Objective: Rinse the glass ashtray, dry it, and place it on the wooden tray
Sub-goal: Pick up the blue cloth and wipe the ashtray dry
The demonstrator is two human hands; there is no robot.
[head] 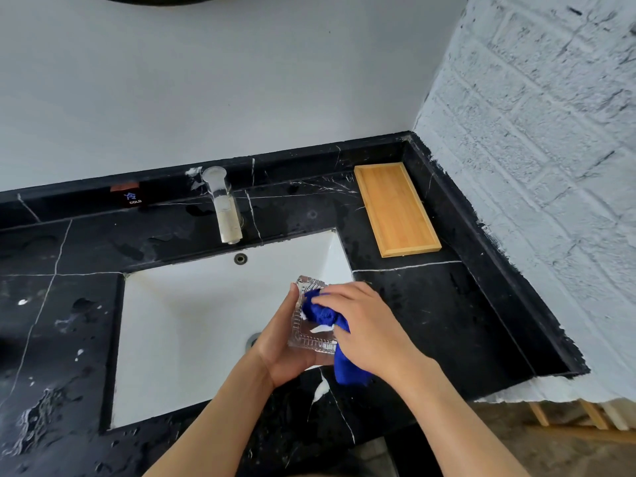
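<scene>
Black counter (pixel 430 304) (wooden tray (pixel 395 210) bare)

A single head-worn wide-angle camera looked forward and steeply down from above a black marble counter (pixel 430 304). It sat close over the white sink (pixel 192 315), with both forearms reaching in from the bottom edge. The far wall filled the top of the view, a painted brick wall (pixel 550 132) the right.
</scene>
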